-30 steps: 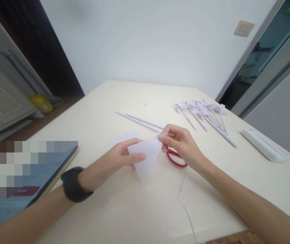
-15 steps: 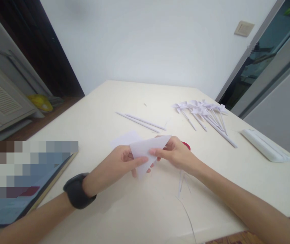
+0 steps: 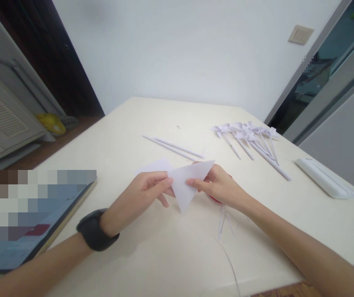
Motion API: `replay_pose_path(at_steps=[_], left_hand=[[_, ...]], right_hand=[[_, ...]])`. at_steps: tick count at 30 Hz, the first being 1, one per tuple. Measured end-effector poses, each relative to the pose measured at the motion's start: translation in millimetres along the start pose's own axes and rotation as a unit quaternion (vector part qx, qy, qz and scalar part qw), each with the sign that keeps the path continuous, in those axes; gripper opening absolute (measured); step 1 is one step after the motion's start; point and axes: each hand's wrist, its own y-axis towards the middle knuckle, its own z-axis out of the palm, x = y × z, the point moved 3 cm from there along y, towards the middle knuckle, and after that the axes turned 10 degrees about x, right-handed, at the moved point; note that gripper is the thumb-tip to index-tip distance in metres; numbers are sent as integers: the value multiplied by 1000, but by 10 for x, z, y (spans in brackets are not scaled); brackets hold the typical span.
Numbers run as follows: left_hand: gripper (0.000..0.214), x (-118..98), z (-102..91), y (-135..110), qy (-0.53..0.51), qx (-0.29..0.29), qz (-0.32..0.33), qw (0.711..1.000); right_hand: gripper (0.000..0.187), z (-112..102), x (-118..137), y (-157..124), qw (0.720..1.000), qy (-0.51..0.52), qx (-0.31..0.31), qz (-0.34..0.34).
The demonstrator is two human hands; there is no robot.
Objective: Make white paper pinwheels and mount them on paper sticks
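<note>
Both hands hold a white paper folded into a triangle [image 3: 187, 183] just above the cream table [image 3: 152, 119]. My left hand [image 3: 141, 194], with a black watch on the wrist, pinches the triangle's left corner. My right hand [image 3: 220, 186] pinches its right side, thumb on top. Red scissors [image 3: 217, 199] lie under my right hand, mostly hidden. Another white sheet [image 3: 155, 166] lies flat behind my left hand.
Two thin white sticks [image 3: 177, 148] lie beyond the hands. Several finished paper pinwheels on sticks [image 3: 251, 138] are piled at the far right. A white flat box [image 3: 324, 177] sits near the right edge. A tablet [image 3: 37, 222] lies at the left. Paper strips [image 3: 223, 218] lie near my right forearm.
My right hand slid from the triangle's top corner down onto its right side, covering the scissors. The folded paper turned and now points up to the right.
</note>
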Motion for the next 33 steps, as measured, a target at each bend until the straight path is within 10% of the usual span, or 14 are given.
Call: replay_pose_path(at_steps=[19, 33], left_hand=[[21, 7, -23, 2, -29, -3, 15, 999], [36, -149, 112, -38, -123, 131, 22, 983]], right_hand=[[23, 2, -79, 32, 996, 90, 17, 25], [13, -66, 5, 18, 974, 222, 47, -24]])
